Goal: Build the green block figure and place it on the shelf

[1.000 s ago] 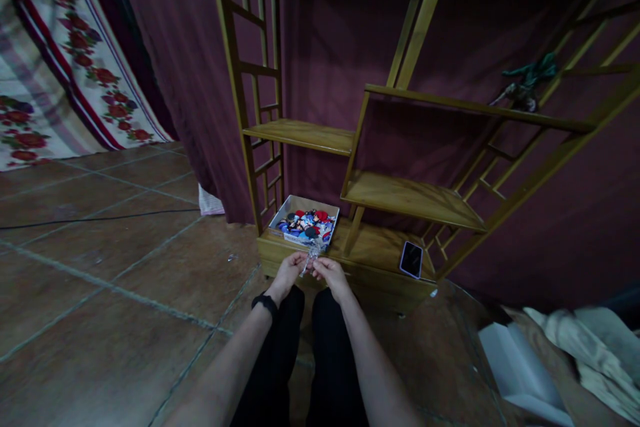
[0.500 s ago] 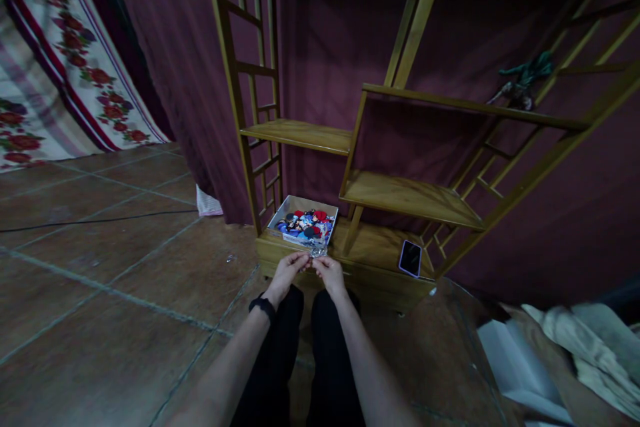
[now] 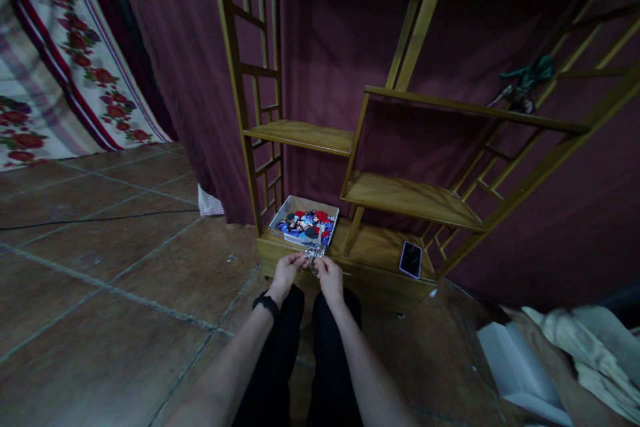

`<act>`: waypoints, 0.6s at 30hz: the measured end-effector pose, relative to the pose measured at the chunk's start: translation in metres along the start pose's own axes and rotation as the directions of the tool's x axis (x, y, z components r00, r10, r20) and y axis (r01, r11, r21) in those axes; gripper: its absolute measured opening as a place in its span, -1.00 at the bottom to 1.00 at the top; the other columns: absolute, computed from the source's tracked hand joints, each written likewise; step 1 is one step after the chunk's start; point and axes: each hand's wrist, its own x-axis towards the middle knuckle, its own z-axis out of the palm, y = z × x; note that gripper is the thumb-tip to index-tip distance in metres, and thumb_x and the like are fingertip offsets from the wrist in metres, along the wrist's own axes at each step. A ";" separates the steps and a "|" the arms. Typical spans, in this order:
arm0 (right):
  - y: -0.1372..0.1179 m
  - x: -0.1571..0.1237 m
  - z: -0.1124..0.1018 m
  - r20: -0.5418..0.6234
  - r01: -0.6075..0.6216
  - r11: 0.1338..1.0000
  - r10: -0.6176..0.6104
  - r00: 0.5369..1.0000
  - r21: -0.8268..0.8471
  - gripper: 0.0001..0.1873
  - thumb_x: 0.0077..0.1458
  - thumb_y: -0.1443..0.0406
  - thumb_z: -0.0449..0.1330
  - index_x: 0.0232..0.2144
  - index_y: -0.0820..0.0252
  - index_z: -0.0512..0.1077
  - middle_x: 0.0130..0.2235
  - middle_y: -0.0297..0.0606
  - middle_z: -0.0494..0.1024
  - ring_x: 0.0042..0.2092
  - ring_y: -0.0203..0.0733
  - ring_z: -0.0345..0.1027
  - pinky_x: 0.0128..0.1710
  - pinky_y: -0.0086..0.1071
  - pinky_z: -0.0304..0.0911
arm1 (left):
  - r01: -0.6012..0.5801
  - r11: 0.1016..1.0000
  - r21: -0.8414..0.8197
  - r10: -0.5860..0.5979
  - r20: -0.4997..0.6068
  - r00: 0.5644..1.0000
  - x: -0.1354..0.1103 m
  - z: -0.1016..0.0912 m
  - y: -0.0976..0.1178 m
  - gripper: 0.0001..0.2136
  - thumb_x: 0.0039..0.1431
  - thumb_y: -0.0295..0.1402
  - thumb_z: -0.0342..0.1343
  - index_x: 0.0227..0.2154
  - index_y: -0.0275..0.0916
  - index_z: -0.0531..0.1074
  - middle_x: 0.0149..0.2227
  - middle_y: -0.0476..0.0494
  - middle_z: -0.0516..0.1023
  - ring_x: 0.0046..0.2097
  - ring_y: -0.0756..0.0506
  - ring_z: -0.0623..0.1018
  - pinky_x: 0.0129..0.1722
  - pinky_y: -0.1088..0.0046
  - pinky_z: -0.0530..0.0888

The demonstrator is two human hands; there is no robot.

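Just below the centre of the frame, your left hand (image 3: 289, 271) and right hand (image 3: 330, 277) pinch a crumpled clear wrapper (image 3: 314, 254) between them, both grips narrow. Slightly above it in view sits an open box (image 3: 306, 204) filled with colourful items (image 3: 309, 223), on the bottom wooden board (image 3: 373, 250). Right of centre, a phone (image 3: 411, 259) lies on that board, well apart from your hands.

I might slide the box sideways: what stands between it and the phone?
In the head view, a wooden upright stands between the box and the phone, with shelf board on both sides of it.
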 end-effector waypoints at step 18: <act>0.005 0.005 -0.002 -0.062 -0.076 0.977 0.090 0.994 0.198 -0.65 0.02 0.06 0.03 -0.17 0.00 0.39 -0.32 -0.33 0.52 -0.28 -0.15 0.36 -0.32 -0.39 0.19 | -0.004 0.999 0.051 -0.002 0.106 0.994 -0.002 0.003 0.002 -0.71 -0.27 -0.23 0.27 -0.46 -0.33 0.52 -0.48 -0.16 0.52 -0.45 -0.02 0.43 -0.41 0.47 0.37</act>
